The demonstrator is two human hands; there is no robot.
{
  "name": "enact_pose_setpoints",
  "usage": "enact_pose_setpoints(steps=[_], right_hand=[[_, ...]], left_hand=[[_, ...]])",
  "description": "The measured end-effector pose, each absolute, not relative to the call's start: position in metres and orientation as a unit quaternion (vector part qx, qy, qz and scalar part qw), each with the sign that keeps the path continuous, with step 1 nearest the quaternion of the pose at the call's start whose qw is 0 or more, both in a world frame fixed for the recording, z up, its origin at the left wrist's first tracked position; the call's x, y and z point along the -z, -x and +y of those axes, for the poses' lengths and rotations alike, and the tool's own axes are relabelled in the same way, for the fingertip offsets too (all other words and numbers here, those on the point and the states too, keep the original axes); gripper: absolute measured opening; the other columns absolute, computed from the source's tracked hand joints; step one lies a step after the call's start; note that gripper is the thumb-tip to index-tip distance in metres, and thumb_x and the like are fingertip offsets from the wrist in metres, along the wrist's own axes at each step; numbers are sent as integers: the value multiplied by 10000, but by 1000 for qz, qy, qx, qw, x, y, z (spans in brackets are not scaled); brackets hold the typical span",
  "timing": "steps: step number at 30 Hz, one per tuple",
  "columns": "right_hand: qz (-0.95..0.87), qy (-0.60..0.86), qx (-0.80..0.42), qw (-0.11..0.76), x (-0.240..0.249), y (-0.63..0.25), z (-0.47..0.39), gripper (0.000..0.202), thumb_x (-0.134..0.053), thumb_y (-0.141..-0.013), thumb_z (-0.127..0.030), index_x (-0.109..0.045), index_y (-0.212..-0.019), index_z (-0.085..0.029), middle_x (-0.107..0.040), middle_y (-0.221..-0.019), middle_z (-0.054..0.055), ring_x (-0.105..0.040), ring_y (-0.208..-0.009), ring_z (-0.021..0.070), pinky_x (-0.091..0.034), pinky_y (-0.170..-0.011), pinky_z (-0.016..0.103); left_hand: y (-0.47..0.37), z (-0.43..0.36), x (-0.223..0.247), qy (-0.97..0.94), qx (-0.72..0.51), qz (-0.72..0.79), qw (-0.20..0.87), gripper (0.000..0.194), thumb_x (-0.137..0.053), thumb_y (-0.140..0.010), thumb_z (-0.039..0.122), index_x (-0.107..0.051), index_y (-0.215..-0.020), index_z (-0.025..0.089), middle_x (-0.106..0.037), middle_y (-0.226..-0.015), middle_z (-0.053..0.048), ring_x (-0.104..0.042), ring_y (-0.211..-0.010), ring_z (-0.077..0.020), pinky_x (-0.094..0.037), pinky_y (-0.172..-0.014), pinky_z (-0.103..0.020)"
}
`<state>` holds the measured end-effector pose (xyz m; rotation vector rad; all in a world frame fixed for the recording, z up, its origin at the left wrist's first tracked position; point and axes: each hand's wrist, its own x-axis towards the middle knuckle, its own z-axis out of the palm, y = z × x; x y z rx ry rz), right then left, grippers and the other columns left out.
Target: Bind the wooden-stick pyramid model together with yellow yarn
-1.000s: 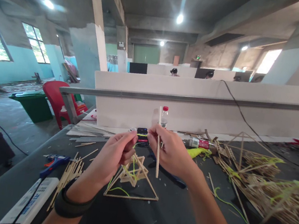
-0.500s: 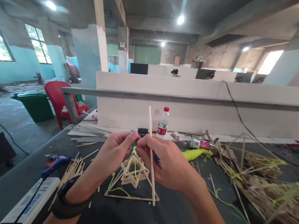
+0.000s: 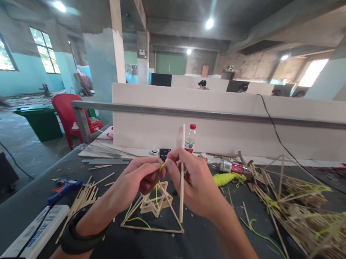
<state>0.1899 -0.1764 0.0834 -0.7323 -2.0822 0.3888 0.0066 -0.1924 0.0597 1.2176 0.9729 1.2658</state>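
My left hand (image 3: 135, 181), a dark band on its wrist, is closed in a pinch on a loop of yellow-green yarn (image 3: 162, 169). Fingertips of my right hand (image 3: 199, 184) meet the left ones at that loop. A slim wooden stick (image 3: 181, 199) is held upright in the right hand, tilted slightly, its lower end by the right corner of a stick pyramid. This pyramid (image 3: 152, 229) stands on the dark table below both hands, with smaller stick shapes inside and yarn trailing from it. My hands hide its top.
Loose sticks (image 3: 87, 192), a blue glue gun (image 3: 66, 189) and a white box (image 3: 44, 231) lie at left. Behind stand a red-capped bottle (image 3: 192, 133) and a small timer (image 3: 165, 153). To the right are a yarn bundle (image 3: 225, 179), a lying bottle (image 3: 232, 167) and heaped stick frames (image 3: 322, 232).
Both hands have shifted slightly to the right, and the stick has moved right and up with the right hand. A yarn loop now shows between the fingertips.
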Motion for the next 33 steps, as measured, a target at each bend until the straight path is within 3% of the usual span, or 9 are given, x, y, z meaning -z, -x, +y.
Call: enact_pose_setpoints(steps=[10, 19, 25, 33], right_hand=[[-823, 277, -145, 474, -81, -182, -181, 57, -451, -982, -227, -481, -933, -228, -568, -809, 32, -499, -675, 162, -407, -640, 329], [-831, 269, -172, 456, -79, -183, -178, 77, -419, -1008, -251, -456, -945, -226, -567, -817, 29, -499, -672, 155, -398, -645, 330], [-825, 274, -207, 449, -75, -179, -178, 127, -404, -1027, -307, -444, -948, -217, -558, -776, 11, -488, -625, 134, -380, -606, 313], [-777, 272, -262, 503, -67, -170, -174, 136, -425, -1027, -331, -455, -959, -216, -522, -704, -16, -476, -574, 119, -371, -552, 304]], left_hand=[[-8, -200, -71, -479, -541, 397, 567, 240, -615, -792, 328, -681, -952, 161, -476, -638, 22, -400, -530, -85, -263, -467, -188], [-5, -201, -69, -529, -514, 384, 556, 178, -592, -821, 325, -620, -753, 162, -366, -644, 29, -303, -554, -89, -203, -483, -206], [-11, -206, -78, -590, -480, 407, 506, 241, -541, -910, 377, -576, -773, 182, -344, -629, 38, -289, -562, -98, -222, -493, -225], [-17, -207, -83, -649, -469, 417, 432, 269, -487, -974, 418, -557, -840, 195, -342, -642, 47, -289, -562, -96, -239, -494, -238]])
